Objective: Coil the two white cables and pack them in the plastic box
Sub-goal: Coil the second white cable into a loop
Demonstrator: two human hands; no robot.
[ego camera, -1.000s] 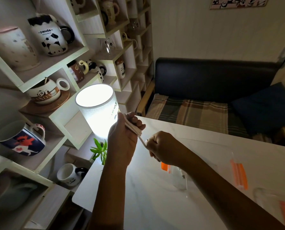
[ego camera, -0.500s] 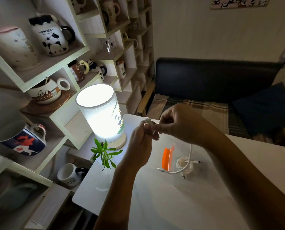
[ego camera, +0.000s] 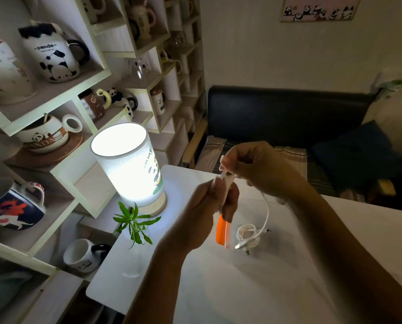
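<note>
My left hand (ego camera: 203,213) is closed around a folded bundle of white cable (ego camera: 224,181) held upright above the white table (ego camera: 242,288). My right hand (ego camera: 256,169) pinches the same cable just above the left fist. A loose length of it (ego camera: 266,213) hangs from my right hand toward the table. A second white cable (ego camera: 248,235) lies coiled on the table inside what looks like a clear plastic box with an orange clip (ego camera: 222,232); the box walls are hard to make out.
A lit cylindrical lamp (ego camera: 127,169) stands at the table's far left corner, with a small green plant (ego camera: 134,223) in front of it. Shelves of mugs (ego camera: 52,57) fill the left side. A dark sofa (ego camera: 288,113) sits behind the table.
My right hand has risen from below the left hand to above it, carrying cable around the bundle. The view has shifted so that the coiled cable and orange clip are uncovered.
</note>
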